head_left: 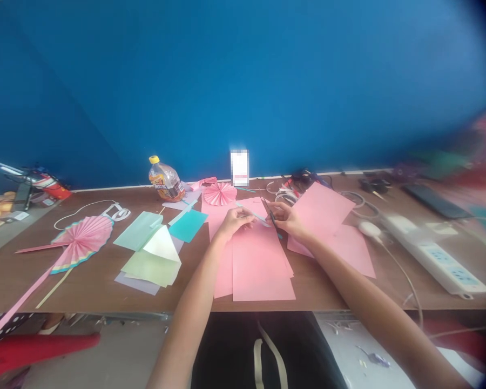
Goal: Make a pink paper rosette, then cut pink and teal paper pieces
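My left hand is closed in a pinch over the pink sheets, on a thin light-blue paper strip. The strip slants toward my other hand. Held in my right hand is a pair of dark scissors, its blades pointing away from me beside the strip. Beneath both hands lie overlapping pink paper sheets. A folded pink paper fan rests just beyond my left hand. More pink sheets are to the right, partly behind my right forearm.
Green and white papers, a teal sheet and a larger pink fan lie left. A yellow-capped bottle leans near the blue wall. Rightward are a white power strip, cables and a dark phone.
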Motion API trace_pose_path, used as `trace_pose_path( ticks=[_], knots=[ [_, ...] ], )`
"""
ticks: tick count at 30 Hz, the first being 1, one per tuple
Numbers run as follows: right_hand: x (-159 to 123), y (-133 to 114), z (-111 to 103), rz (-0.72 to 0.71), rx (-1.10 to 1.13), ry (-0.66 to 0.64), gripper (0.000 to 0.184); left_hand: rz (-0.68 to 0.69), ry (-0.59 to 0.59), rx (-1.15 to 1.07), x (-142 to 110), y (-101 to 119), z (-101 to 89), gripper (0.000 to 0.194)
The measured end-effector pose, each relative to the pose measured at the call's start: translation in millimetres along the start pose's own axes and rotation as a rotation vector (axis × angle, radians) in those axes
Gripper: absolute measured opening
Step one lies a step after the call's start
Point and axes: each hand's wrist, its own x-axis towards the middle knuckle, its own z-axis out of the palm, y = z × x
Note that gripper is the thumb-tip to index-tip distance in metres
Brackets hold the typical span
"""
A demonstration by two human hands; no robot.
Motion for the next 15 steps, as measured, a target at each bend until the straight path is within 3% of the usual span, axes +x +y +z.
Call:
trace_pose_path(
  ticks=[3,9,15],
  knots=[
    [0.4,0.8,-1.5,0.008,-0.007,0.02,0.06,-0.007,0.013,-0.022,0.8,-2.7,-0.6,0.034],
    [-1.1,-1.0,-1.1,0.057,-0.022,-0.026,0.056,0.072,0.221,-0.013,6.2,-11.3,0.1,0.036],
    [-3.7,-2.5,6.9,0.058,-0.06,-0.012,0.048,0.14,0.28,-0.049,8.8,-13.5,6.1,0.039]
  ],
)
